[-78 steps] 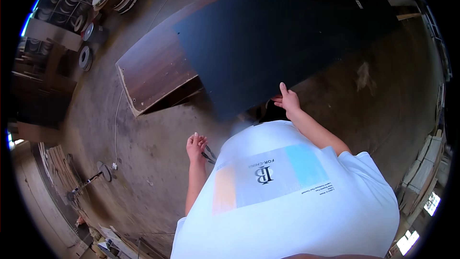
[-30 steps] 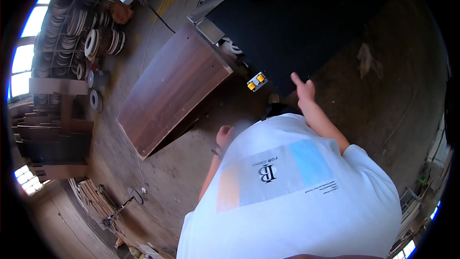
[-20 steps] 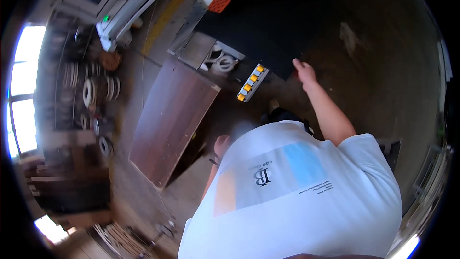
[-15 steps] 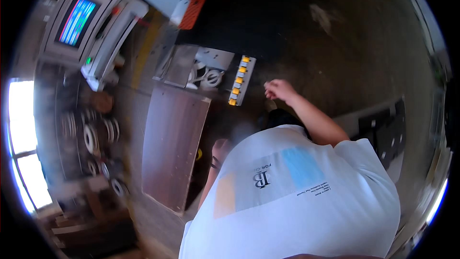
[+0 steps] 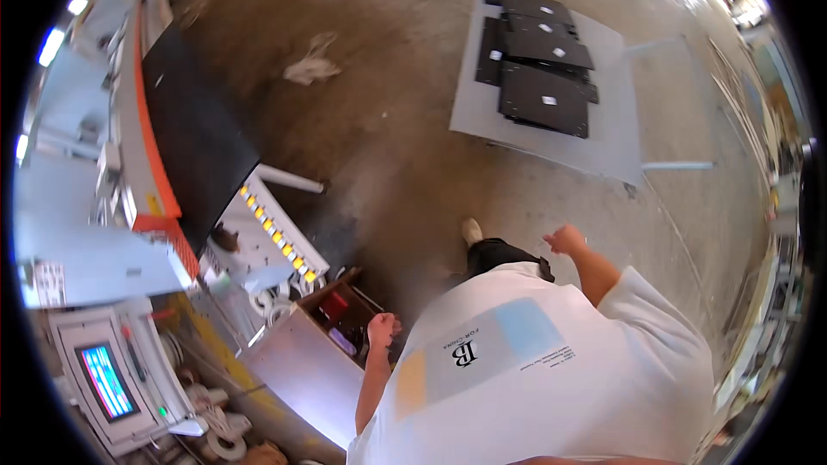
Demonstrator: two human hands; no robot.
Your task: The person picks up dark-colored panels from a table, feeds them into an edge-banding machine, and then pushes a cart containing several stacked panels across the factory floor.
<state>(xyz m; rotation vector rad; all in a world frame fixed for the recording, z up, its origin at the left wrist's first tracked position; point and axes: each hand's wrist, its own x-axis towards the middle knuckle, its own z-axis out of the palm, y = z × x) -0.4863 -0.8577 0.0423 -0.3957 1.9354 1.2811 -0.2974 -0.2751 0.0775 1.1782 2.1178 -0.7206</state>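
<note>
My left hand (image 5: 383, 330) hangs in the air beside a wooden cabinet (image 5: 301, 366), near its open compartment. Its fingers are loosely bent and slightly apart, with nothing seen in them. Inside the compartment lie a red thing (image 5: 333, 306) and a purple thing (image 5: 342, 342), both too small to name. My right hand (image 5: 566, 241) is held out over the floor to the right, touching no surface. Its fingers are curled in; whether something small is between them I cannot make out.
A light grey table (image 5: 469, 112) bearing several black panels (image 5: 544, 99) stands ahead to the right. To the left are a machine with an orange edge (image 5: 146, 138), a black bed (image 5: 194, 129), a row of yellow blocks (image 5: 277, 237) and a control screen (image 5: 108, 381). White rolls (image 5: 267, 303) lie by the cabinet.
My view has swung to the right, so the machine and cabinet sit further left. The table with black panels has come fully into sight. Both hands are raised clear of surfaces.
</note>
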